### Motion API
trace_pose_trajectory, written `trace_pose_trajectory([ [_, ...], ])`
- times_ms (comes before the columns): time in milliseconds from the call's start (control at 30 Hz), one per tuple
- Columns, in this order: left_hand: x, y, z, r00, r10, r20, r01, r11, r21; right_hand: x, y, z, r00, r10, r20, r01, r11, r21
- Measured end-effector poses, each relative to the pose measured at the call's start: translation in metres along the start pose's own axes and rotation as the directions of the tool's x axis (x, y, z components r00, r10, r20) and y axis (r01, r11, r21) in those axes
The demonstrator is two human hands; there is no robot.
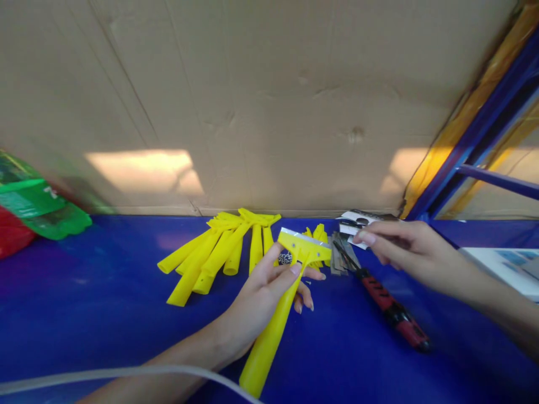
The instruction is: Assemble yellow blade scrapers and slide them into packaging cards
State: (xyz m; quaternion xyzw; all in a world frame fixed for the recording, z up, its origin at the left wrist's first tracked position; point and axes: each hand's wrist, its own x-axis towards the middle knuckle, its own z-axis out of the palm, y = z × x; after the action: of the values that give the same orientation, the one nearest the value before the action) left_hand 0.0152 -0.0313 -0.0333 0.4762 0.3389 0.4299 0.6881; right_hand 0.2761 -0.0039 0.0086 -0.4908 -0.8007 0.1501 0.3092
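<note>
From where I stand, a big sheet of cardboard (269,106) fills the background, creased and lit by patches of sun. Below it spreads a blue table (105,320), and a blue metal frame (463,134) slants up at the right. A green bottle (59,221) lies at the far left, beside something red (14,233). Near the cardboard, a pile of yellow handles (219,252) fans out, heads bunched together and ends pointing mostly toward the person.

In front of the pile, the person's left hand (263,289) grasps a yellow scraper (272,342) above the table, its head up and its handle slanting down to the left. The thumb presses on the neck; the other fingers are behind, their tips showing beyond it. A metal strip (305,238) runs along the top of the head.

The right hand (408,241) hovers well apart from the scraper, thumb and forefinger close together — I cannot tell whether they pinch anything. Below it a red and black screwdriver (391,308) lies at a slant, its shaft over a pile of flat grey blades (339,258). A black and white packet (349,229) is just behind the blades. Small yellow pieces (320,231) show beyond the scraper's head. Smallest of all — a tiny metal bit (309,283) on the table, near the left fingertips.
</note>
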Motion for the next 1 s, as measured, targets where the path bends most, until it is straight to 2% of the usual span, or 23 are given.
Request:
trace_pose_trajectory([
  [33,0.001,0.001,0.000,1.000,0.000,0.005,0.000,1.000,-0.003,0.008,0.002,-0.001,0.995,0.061,-0.075,-0.057,0.997,0.052],
  [67,0.002,0.001,0.000,1.000,0.002,0.010,-0.002,1.000,-0.006,0.017,0.006,-0.002,0.965,0.149,-0.215,-0.143,0.989,0.042],
  [133,0.003,0.002,0.000,1.000,0.010,0.011,-0.010,1.000,-0.023,0.033,0.017,-0.001,0.938,0.206,-0.279,-0.223,0.974,-0.032],
  [300,0.001,0.001,-0.004,1.000,0.027,0.015,-0.026,0.998,-0.057,0.059,0.049,0.002,0.934,0.266,-0.240,-0.340,0.869,-0.360],
  [433,-0.001,-0.002,-0.011,0.998,0.044,0.043,-0.040,0.996,-0.084,0.064,0.060,0.003,0.937,0.303,-0.174,-0.348,0.766,-0.540],
  [600,0.000,-0.007,-0.019,0.994,0.076,0.084,-0.065,0.990,-0.129,0.062,0.047,0.000,0.951,0.252,-0.181,-0.306,0.667,-0.679],
  [700,-0.002,-0.005,-0.020,0.992,0.043,0.121,-0.026,0.990,-0.141,0.057,0.028,-0.002,0.952,0.159,-0.262,-0.301,0.655,-0.694],
  [733,-0.002,-0.004,-0.021,0.991,0.027,0.129,-0.008,0.990,-0.141,0.055,0.020,-0.003,0.940,0.067,-0.335,-0.280,0.712,-0.644],
  [800,-0.003,0.000,-0.021,0.988,0.005,0.153,0.017,0.990,-0.138,0.049,0.007,-0.004,0.913,-0.026,-0.408,-0.146,0.912,-0.383],
  [833,-0.004,0.001,-0.021,0.986,0.001,0.169,0.022,0.991,-0.133,0.046,0.002,-0.005,0.912,0.000,-0.410,-0.089,0.976,-0.196],
  [867,-0.004,0.003,-0.021,0.983,0.003,0.185,0.020,0.992,-0.126,0.043,-0.001,-0.005,0.924,0.046,-0.379,-0.052,0.999,-0.005],
  [933,-0.003,0.006,-0.023,0.977,0.023,0.211,0.001,0.994,-0.112,0.038,-0.001,-0.005,0.952,0.155,-0.265,-0.062,0.942,0.329],
  [1000,-0.002,0.008,-0.024,0.977,0.048,0.209,-0.027,0.994,-0.103,0.033,0.005,-0.001,0.958,0.244,-0.150,-0.123,0.824,0.553],
])
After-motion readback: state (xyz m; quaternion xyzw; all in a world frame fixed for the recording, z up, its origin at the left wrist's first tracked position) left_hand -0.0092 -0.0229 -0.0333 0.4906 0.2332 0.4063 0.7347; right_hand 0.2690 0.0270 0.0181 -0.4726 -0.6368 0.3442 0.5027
